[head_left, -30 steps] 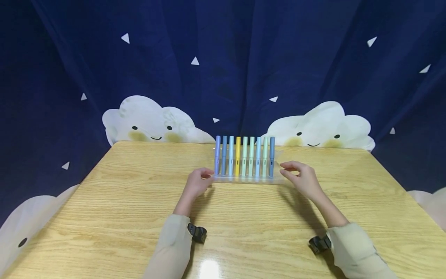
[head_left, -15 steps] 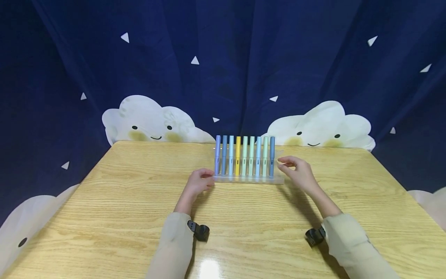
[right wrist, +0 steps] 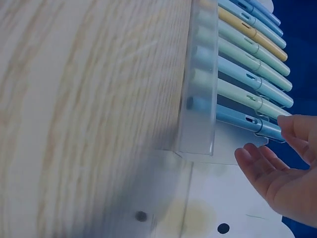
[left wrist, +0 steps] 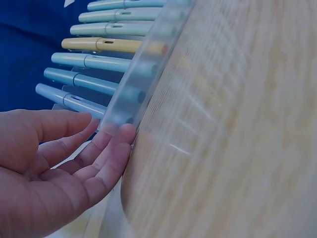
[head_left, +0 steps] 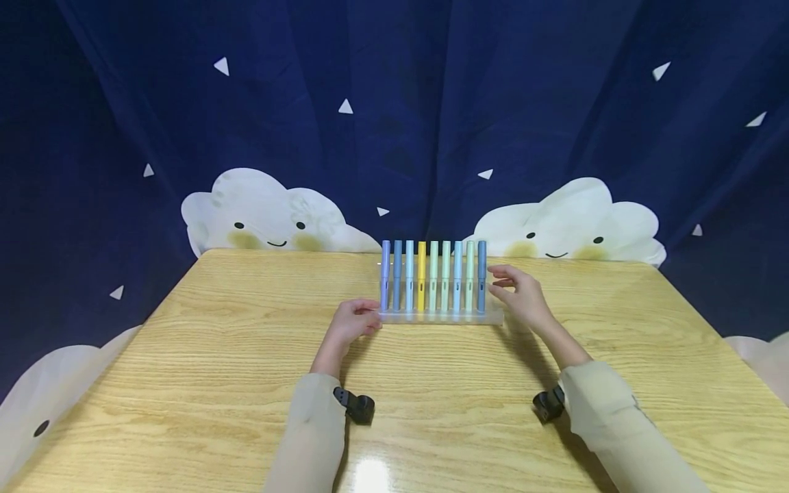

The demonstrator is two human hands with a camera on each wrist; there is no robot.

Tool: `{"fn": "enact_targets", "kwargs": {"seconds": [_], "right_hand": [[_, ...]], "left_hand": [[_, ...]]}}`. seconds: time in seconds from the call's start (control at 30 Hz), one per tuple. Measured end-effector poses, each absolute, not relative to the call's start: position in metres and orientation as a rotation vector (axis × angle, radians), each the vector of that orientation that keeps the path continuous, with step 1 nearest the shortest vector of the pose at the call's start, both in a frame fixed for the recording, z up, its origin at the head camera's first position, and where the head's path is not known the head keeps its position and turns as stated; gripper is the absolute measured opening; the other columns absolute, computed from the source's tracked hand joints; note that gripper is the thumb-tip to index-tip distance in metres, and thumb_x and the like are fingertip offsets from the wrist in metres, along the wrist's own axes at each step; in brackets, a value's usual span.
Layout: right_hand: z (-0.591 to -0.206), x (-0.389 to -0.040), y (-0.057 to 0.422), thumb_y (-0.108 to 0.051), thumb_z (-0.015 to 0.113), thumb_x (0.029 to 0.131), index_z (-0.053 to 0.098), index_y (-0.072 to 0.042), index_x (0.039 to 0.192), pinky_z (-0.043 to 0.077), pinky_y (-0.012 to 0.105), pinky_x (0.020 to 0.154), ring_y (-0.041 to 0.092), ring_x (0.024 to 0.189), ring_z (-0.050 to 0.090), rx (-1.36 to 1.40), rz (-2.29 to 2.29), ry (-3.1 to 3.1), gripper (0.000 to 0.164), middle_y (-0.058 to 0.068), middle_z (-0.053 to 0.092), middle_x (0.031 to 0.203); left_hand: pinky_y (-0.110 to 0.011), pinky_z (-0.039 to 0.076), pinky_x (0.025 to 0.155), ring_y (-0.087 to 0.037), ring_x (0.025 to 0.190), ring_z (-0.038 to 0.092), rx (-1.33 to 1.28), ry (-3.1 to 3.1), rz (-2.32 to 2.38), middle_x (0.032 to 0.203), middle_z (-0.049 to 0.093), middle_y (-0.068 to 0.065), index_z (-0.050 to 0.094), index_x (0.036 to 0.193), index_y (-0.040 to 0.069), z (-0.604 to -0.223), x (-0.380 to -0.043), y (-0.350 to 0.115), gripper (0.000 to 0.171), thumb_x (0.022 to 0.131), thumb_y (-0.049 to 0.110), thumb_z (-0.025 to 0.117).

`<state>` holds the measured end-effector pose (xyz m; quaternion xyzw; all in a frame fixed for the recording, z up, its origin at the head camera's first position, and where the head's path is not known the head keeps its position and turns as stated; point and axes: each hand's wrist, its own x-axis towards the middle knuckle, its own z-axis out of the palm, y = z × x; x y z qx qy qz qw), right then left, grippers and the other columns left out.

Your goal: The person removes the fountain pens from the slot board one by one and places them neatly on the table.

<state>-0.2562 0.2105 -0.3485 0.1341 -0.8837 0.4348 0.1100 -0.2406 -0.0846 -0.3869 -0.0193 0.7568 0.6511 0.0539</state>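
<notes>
Pens stand in a rack. The left hand, softly bent, grips nothing at one end; the right hand, thumb and fingers apart, is empty beside a blue pen.

Your left sleeve and right sleeve are long, plain, pale beige-grey cloth; the right shows creasing. Black left wrist camera, rounded housing on a bracket, is worn at the sleeve end; black right wrist camera likewise.
</notes>
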Motion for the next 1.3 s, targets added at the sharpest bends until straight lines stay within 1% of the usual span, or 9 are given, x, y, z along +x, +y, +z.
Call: {"fn": "enact_targets", "kwargs": {"seconds": [0.13, 0.33, 0.47, 0.63, 0.8, 0.93, 1.1, 1.3], "right_hand": [[-0.351, -0.262, 0.21, 0.004, 0.056, 0.084, 0.051, 0.008, 0.116, 0.047, 0.043, 0.079, 0.039, 0.097, 0.054, 0.397, 1.311, -2.599, 0.032, 0.03, 0.052, 0.111], [-0.353, -0.267, 0.209, 0.006, 0.054, 0.084, 0.051, 0.01, 0.116, 0.048, 0.027, 0.078, 0.037, 0.099, 0.054, 0.373, 1.449, -2.581, 0.032, 0.029, 0.053, 0.11], [-0.354, -0.27, 0.208, 0.008, 0.052, 0.085, 0.05, 0.012, 0.115, 0.047, 0.022, 0.078, 0.038, 0.1, 0.052, 0.382, 1.539, -2.561, 0.031, 0.03, 0.052, 0.111], [-0.355, -0.274, 0.207, 0.01, 0.05, 0.085, 0.048, 0.014, 0.117, 0.048, 0.023, 0.078, 0.039, 0.101, 0.051, 0.397, 1.627, -2.547, 0.032, 0.032, 0.05, 0.114], [-0.355, -0.276, 0.205, 0.011, 0.049, 0.085, 0.046, 0.013, 0.119, 0.05, 0.029, 0.076, 0.038, 0.098, 0.052, 0.382, 1.686, -2.546, 0.034, 0.032, 0.047, 0.116], [-0.357, -0.278, 0.204, 0.012, 0.05, 0.084, 0.048, 0.013, 0.117, 0.052, 0.029, 0.072, 0.031, 0.092, 0.056, 0.354, 1.696, -2.52, 0.033, 0.032, 0.048, 0.112], [-0.359, -0.28, 0.202, 0.012, 0.051, 0.082, 0.051, 0.012, 0.113, 0.053, 0.034, 0.067, 0.019, 0.081, 0.058, 0.309, 1.665, -2.498, 0.031, 0.03, 0.05, 0.106], [-0.361, -0.282, 0.199, 0.012, 0.054, 0.081, 0.056, 0.01, 0.11, 0.053, 0.03, 0.063, 0.018, 0.077, 0.059, 0.265, 1.607, -2.494, 0.029, 0.025, 0.053, 0.1]], "left_hand": [[-0.031, 0.051, 0.068, -0.019, 0.069, 0.059, -0.074, 2.295, 1.972, 0.083, 0.058, -0.015, 0.056, 0.106, -0.011, -0.386, -0.24, -0.085, 0.023, 0.085, -0.004, 0.053], [-0.03, 0.051, 0.068, -0.017, 0.068, 0.058, -0.09, 2.281, 1.976, 0.081, 0.058, -0.014, 0.057, 0.106, -0.01, -0.385, -0.239, -0.085, 0.023, 0.084, -0.004, 0.053], [-0.031, 0.051, 0.068, -0.018, 0.068, 0.058, -0.084, 2.272, 1.985, 0.08, 0.058, -0.014, 0.057, 0.106, -0.011, -0.386, -0.239, -0.085, 0.023, 0.084, -0.005, 0.052], [-0.03, 0.051, 0.066, -0.018, 0.066, 0.058, -0.083, 2.272, 1.989, 0.078, 0.058, -0.013, 0.056, 0.105, -0.011, -0.388, -0.241, -0.085, 0.022, 0.084, -0.006, 0.052], [-0.028, 0.051, 0.064, -0.016, 0.064, 0.057, -0.096, 2.268, 1.985, 0.076, 0.057, -0.011, 0.057, 0.104, -0.01, -0.388, -0.242, -0.085, 0.022, 0.083, -0.006, 0.054], [-0.026, 0.05, 0.062, -0.014, 0.062, 0.056, -0.114, 2.265, 1.989, 0.075, 0.057, -0.01, 0.057, 0.103, -0.01, -0.389, -0.244, -0.084, 0.022, 0.082, -0.007, 0.055], [-0.025, 0.05, 0.06, -0.014, 0.061, 0.057, -0.138, 2.272, 1.986, 0.074, 0.059, -0.011, 0.058, 0.102, -0.009, -0.39, -0.245, -0.083, 0.02, 0.082, -0.007, 0.056], [-0.026, 0.051, 0.06, -0.014, 0.058, 0.058, -0.164, 2.245, 2.011, 0.073, 0.061, -0.011, 0.059, 0.101, -0.009, -0.391, -0.246, -0.084, 0.021, 0.08, -0.008, 0.057]]}}
